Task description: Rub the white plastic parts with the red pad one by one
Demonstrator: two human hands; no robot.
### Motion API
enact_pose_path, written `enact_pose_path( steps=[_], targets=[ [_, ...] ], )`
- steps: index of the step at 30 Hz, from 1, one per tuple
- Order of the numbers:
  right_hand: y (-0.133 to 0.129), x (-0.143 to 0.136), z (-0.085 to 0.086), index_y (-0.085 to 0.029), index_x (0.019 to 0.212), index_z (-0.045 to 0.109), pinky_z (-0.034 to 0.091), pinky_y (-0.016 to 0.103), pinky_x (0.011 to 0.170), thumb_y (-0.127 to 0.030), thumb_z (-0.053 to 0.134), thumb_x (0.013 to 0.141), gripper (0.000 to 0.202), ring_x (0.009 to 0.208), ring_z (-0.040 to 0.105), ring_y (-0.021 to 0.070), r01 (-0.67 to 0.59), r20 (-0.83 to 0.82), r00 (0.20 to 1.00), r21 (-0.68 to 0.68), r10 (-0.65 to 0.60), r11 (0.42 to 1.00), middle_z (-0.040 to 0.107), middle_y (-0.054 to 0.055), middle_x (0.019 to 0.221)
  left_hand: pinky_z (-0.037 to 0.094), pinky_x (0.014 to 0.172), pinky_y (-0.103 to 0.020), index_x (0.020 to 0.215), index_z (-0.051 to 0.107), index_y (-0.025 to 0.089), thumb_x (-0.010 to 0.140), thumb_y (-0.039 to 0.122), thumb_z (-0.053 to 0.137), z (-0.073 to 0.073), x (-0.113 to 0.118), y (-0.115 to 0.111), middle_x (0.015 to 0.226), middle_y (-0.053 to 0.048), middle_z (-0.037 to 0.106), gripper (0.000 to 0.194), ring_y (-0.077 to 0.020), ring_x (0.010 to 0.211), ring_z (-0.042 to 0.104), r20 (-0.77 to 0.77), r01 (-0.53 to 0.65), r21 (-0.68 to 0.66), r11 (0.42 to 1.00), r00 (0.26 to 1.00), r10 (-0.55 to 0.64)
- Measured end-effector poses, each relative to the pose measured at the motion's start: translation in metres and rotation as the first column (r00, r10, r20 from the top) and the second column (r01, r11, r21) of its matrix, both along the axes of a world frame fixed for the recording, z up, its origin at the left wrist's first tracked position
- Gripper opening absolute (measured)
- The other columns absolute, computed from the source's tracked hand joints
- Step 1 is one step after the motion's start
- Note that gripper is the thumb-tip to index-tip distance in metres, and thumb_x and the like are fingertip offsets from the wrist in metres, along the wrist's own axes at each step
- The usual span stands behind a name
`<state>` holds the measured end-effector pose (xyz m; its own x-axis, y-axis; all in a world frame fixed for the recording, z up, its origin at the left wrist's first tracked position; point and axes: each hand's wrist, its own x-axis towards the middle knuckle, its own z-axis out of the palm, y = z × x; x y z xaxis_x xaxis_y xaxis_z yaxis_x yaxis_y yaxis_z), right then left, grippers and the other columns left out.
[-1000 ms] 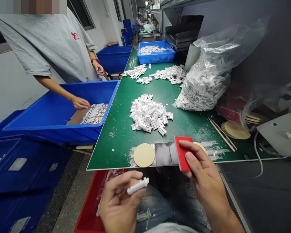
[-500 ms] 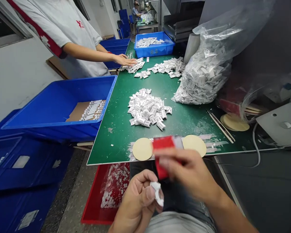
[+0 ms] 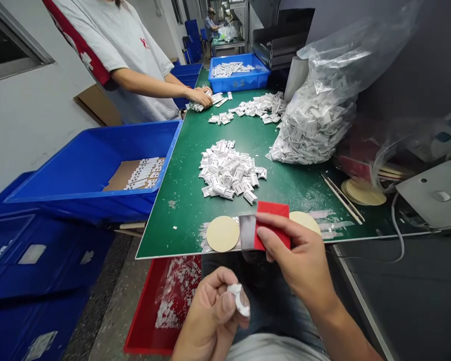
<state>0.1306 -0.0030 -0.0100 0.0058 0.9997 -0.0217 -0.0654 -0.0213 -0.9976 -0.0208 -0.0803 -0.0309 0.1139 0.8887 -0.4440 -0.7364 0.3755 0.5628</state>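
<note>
Pinching one small white piece (image 3: 242, 305) between thumb and fingers, the left hand (image 3: 215, 310) is closed on it, in front of the near edge of the green table (image 3: 182, 200). Right hand (image 3: 298, 245): one, clamped on one red block (image 3: 272, 220), which overlaps one dark plate (image 3: 247, 231); contact between block and plate cannot be told. Cream discs at the near edge: two, the left disc (image 3: 223, 234) beside the plate, the right disc (image 3: 305, 220) partly hidden by the right hand. Heaps of loose white parts on bare tabletop: one large near heap (image 3: 229, 171), one small cluster (image 3: 221, 118), one far heap (image 3: 261, 106), too many parts to count. Clear bag (image 3: 311, 125), filled with white parts: one, at right. Thin tools (image 3: 342, 198): two, side by side, near one stack of cream discs (image 3: 364, 193). Blue tray (image 3: 240, 82), holding white parts: one, at the far end. Large blue bin (image 3: 78, 195), with parts on cardboard: one, at left. Red bin (image 3: 137, 326): one, below. Nearby co-worker (image 3: 139, 60): one, both hands at further white parts.
</note>
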Motion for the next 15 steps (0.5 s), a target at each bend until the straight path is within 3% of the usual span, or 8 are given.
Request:
enact_pose_path(
  steps=[3, 6, 8, 9, 11, 13, 15],
  targets=[
    [-0.009, 0.001, -0.001, -0.031, 0.102, 0.085, 0.049, 0.016, 0.05, -0.031, 0.075, 0.093, 0.014, 0.05, 0.057, 0.0082, -0.009, -0.064, 0.998, -0.023, 0.008, 1.0, 0.076, -0.002, 0.071, 0.049, 0.056, -0.015, 0.082, 0.071, 0.018, 0.067, 0.033, 0.096, 0.002, -0.003, -0.001, 0.064, 0.001, 0.07, 0.033, -0.0081, 0.058, 0.063, -0.005, -0.009, 0.013, 1.0, 1.0, 0.009],
    [-0.023, 0.005, 0.003, -0.031, 0.1, 0.085, 0.044, 0.013, 0.05, -0.042, 0.073, 0.094, 0.017, 0.054, 0.054, 0.0074, -0.036, -0.297, 0.955, -0.159, -0.013, 0.987, 0.072, -0.001, 0.07, 0.052, 0.062, -0.02, 0.081, 0.067, 0.019, 0.07, 0.034, 0.094, 0.002, -0.002, -0.001, 0.07, 0.001, 0.069, 0.033, -0.0107, 0.064, 0.064, -0.048, -0.015, 0.08, 0.997, 0.999, 0.019],
    [-0.03, 0.009, 0.006, -0.031, 0.101, 0.084, 0.037, 0.012, 0.045, -0.046, 0.078, 0.089, 0.02, 0.047, 0.048, 0.0058, -0.132, -0.471, 0.882, -0.25, -0.001, 0.959, 0.069, -0.002, 0.063, 0.052, 0.064, -0.021, 0.078, 0.065, 0.021, 0.069, 0.032, 0.094, 0.0, 0.002, -0.001, 0.073, 0.002, 0.068, 0.033, -0.0111, 0.067, 0.064, -0.181, -0.115, 0.141, 0.983, 0.974, 0.139],
    [-0.033, 0.01, 0.006, -0.032, 0.104, 0.083, 0.033, 0.012, 0.042, -0.045, 0.081, 0.087, 0.021, 0.043, 0.046, 0.0049, -0.196, -0.54, 0.841, -0.271, 0.02, 0.942, 0.071, -0.001, 0.062, 0.054, 0.064, -0.02, 0.081, 0.066, 0.022, 0.069, 0.029, 0.094, -0.001, 0.005, -0.001, 0.075, 0.002, 0.07, 0.031, -0.0109, 0.067, 0.065, -0.293, -0.189, 0.183, 0.965, 0.926, 0.237],
    [-0.036, 0.012, 0.004, -0.033, 0.106, 0.083, 0.026, 0.014, 0.038, -0.044, 0.082, 0.086, 0.023, 0.035, 0.042, 0.0036, -0.303, -0.628, 0.775, -0.275, 0.068, 0.913, 0.075, 0.001, 0.064, 0.057, 0.067, -0.018, 0.092, 0.071, 0.025, 0.073, 0.019, 0.09, -0.003, 0.01, -0.002, 0.079, 0.003, 0.075, 0.028, -0.0113, 0.071, 0.072, -0.534, -0.294, 0.32, 0.901, 0.729, 0.428],
    [-0.037, 0.012, 0.001, -0.027, 0.101, 0.084, 0.024, 0.015, 0.038, -0.044, 0.078, 0.089, 0.021, 0.034, 0.037, 0.0033, -0.337, -0.665, 0.742, -0.259, 0.086, 0.905, 0.068, 0.0, 0.056, 0.061, 0.074, -0.021, 0.1, 0.073, 0.028, 0.078, 0.01, 0.083, -0.006, 0.011, -0.003, 0.086, 0.002, 0.08, 0.03, -0.0149, 0.08, 0.078, -0.678, -0.21, 0.507, 0.836, 0.501, 0.537],
    [-0.039, 0.012, -0.003, -0.023, 0.092, 0.085, 0.023, 0.015, 0.041, -0.044, 0.077, 0.09, 0.022, 0.038, 0.032, 0.0035, -0.284, -0.652, 0.757, -0.253, 0.054, 0.925, 0.053, -0.004, 0.048, 0.064, 0.081, -0.029, 0.095, 0.075, 0.027, 0.079, 0.003, 0.077, -0.008, 0.009, -0.003, 0.085, 0.001, 0.081, 0.029, -0.0198, 0.087, 0.08, -0.692, -0.027, 0.662, 0.749, 0.362, 0.624]
  ],
)
